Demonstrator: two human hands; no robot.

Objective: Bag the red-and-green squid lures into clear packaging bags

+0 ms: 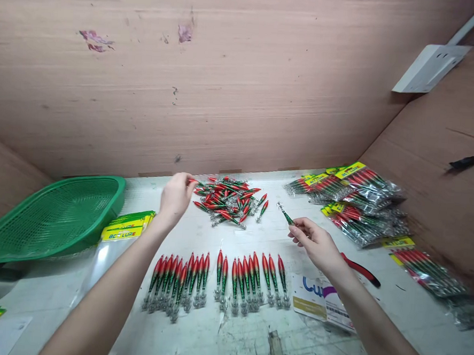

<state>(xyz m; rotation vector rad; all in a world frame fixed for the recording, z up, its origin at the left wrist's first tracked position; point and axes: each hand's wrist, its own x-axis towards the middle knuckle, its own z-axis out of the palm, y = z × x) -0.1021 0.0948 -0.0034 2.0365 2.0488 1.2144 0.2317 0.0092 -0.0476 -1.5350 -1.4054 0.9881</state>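
Observation:
My left hand [176, 196] reaches to the left edge of a loose pile of red and green fishing lures [229, 201], its fingers closed on the red end of one lure [192, 180]. In my right hand [311, 238] a single fishing lure [286, 215] is pinched, its hooks pointing up and away to the left; the fingers cover its other end. Between my forearms, nearer to me, several lures [249, 277] lie side by side in a row, red tips away from me and hooks towards me.
A green plastic basket [115, 191] stands at the left, beside empty printed bags [125, 227]. Filled lure packs [359, 217] are heaped at the right. Red-handled pliers [362, 271] and a printed card [318, 300] lie by my right forearm. Board walls [242, 92] enclose the table.

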